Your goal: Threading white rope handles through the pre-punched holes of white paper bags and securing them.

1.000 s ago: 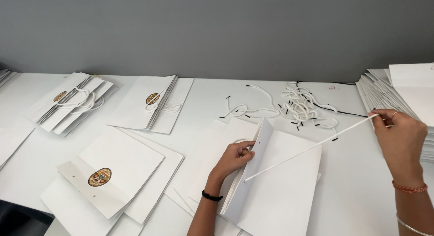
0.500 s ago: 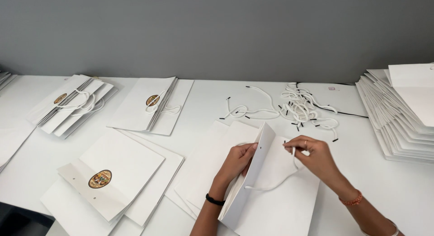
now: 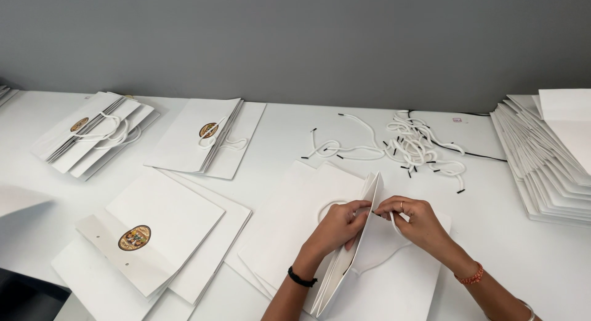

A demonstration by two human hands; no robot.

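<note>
I hold a flat white paper bag on the white table just in front of me, its top edge tipped up between my two hands. My left hand pinches that raised edge from the left, fingers closed against the paper, a black band on the wrist. My right hand is on the other side of the edge, thumb and forefinger pinched on a white cord right where it meets the paper; the rest of the cord hangs in a slack loop down the bag's face, so I judge this handle only partly fitted, with an end at the edge yet to be settled. A faint curve of cord shows on the left side of the bag too, though I cannot tell whether that one is finished. As for the wider job, two piles of finished bags with handles lie across the far left of the table, so a fair part looks done. Much seems left: a tangle of loose black-tipped cords lies just beyond my hands, a stack of flat bags without handles sits to my left, and a tall stack of white paper blanks waits at the right edge.
</note>
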